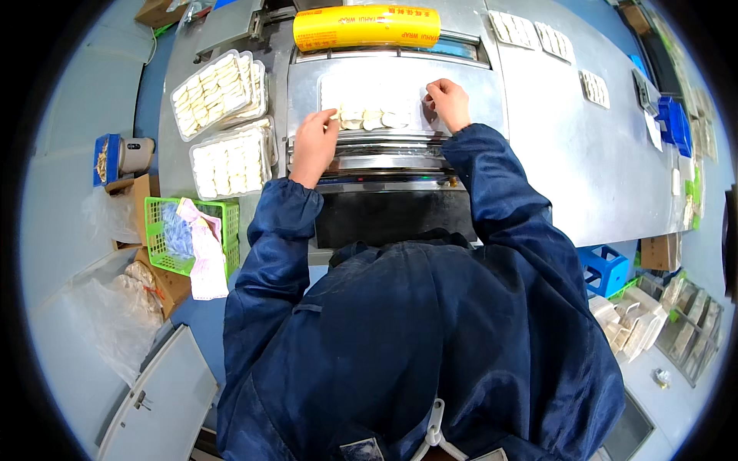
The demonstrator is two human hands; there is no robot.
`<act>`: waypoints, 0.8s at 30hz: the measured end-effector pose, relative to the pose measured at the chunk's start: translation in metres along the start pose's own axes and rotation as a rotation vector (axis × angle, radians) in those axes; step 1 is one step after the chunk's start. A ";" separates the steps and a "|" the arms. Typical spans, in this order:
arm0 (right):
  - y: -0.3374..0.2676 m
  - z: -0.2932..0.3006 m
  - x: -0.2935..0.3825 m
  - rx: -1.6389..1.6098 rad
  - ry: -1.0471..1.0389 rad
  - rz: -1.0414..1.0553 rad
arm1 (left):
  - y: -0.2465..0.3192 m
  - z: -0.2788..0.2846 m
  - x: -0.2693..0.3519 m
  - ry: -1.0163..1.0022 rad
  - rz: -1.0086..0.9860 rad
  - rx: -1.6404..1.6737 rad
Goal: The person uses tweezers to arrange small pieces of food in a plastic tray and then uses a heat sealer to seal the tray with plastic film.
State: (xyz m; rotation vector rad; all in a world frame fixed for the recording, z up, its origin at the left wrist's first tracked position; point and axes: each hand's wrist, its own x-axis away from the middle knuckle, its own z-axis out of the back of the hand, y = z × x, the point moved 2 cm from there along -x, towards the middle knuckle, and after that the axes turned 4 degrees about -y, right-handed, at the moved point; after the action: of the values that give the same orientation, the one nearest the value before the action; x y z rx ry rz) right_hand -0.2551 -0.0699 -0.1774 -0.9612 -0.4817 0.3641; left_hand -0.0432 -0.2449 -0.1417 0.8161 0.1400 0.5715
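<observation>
A clear plastic tray (369, 120) of pale, flattened food pieces lies on the metal bed of a film-wrapping machine (398, 162). Glare washes out its far part. My left hand (316, 144) is at the tray's near left corner, thumb and forefinger slightly apart, no grip showing. To the right of the tray is my right hand (450, 106), its fingers curled together near the tray's edge. Whether it pinches clear film cannot be made out. Beyond the tray, a yellow roll of Yahui wrap (366, 26) lies across the machine's back.
Stacked filled trays (212, 95) and more filled trays (229, 161) stand at the left. Several smaller trays (513, 30) lie on the steel table (576, 173) at the right. A green plastic basket (233, 242) sits low at the left, a blue stool (605, 271) at the lower right.
</observation>
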 end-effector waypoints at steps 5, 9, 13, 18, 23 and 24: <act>-0.003 0.010 0.032 0.183 -0.037 0.186 | 0.020 -0.027 0.010 -0.369 0.234 0.632; 0.001 0.046 0.059 0.216 0.015 0.232 | 0.013 -0.028 0.019 -0.427 0.225 0.645; 0.039 0.095 0.085 0.136 0.153 0.056 | 0.006 -0.025 0.031 -0.413 0.221 0.511; 0.052 0.102 0.103 0.011 0.146 -0.040 | 0.001 -0.010 0.038 -0.229 0.107 0.350; 0.017 0.061 0.093 0.198 0.003 0.150 | 0.016 -0.009 0.029 -0.002 -0.161 -0.049; 0.006 0.049 0.091 0.218 -0.023 0.200 | 0.021 -0.012 0.026 0.064 -0.277 -0.147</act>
State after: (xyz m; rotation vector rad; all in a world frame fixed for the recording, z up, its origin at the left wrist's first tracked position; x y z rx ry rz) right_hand -0.2060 0.0125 -0.1378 -0.7957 -0.3590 0.5962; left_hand -0.0338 -0.2123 -0.1324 0.6231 0.2619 0.3420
